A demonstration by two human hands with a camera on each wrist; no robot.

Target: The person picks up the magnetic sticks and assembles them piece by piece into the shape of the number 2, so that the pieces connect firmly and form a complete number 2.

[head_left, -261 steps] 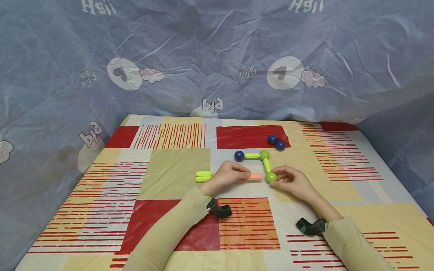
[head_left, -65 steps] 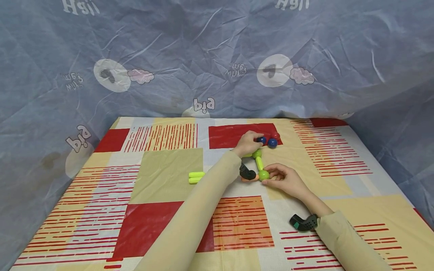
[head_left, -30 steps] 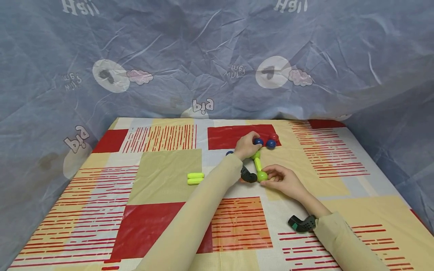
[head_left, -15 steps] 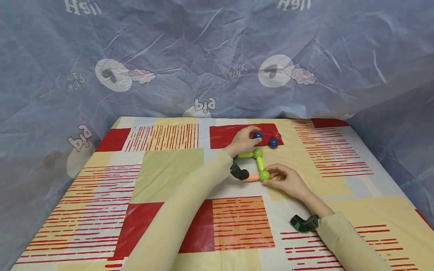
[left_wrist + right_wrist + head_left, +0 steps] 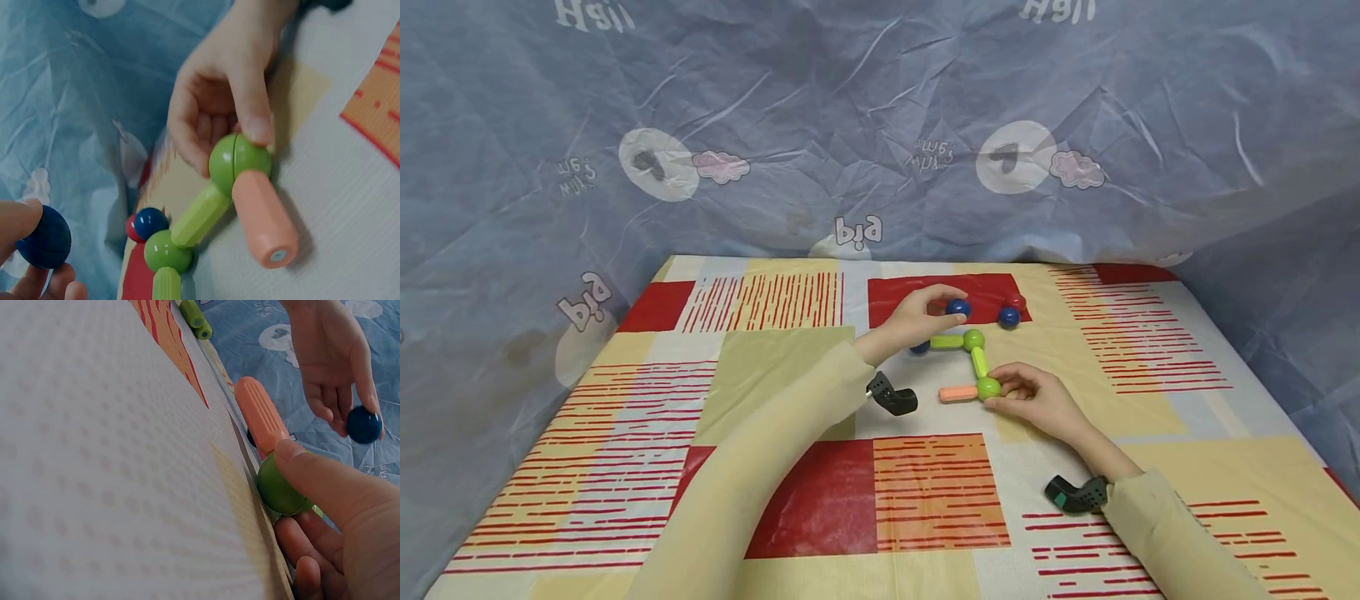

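My left hand (image 5: 917,318) pinches a dark blue ball (image 5: 958,310) between thumb and fingers, held up above the cloth in the right wrist view. With thumb and fingers my right hand (image 5: 1037,402) grips a green ball (image 5: 988,388) at the near corner of a joined chain. From that ball a salmon-pink rod (image 5: 958,393) points left, its metal-tipped end free in the left wrist view. A yellow-green rod (image 5: 980,362) links it to a second green ball (image 5: 973,339). Another yellow-green rod (image 5: 947,342) runs left to a blue ball (image 5: 920,347), partly hidden by my left hand.
A loose blue ball (image 5: 1009,317) and a red ball (image 5: 1016,302) lie together behind the chain. Two yellow-green rods (image 5: 195,320) show in the right wrist view. A patterned cloth (image 5: 805,517) covers the table, and a blue printed sheet (image 5: 820,125) hangs behind.
The pink rod, earlier in my left hand, is now on the near green ball. My left hand has picked a blue ball from the back group and brought it left. My right hand keeps its grip.
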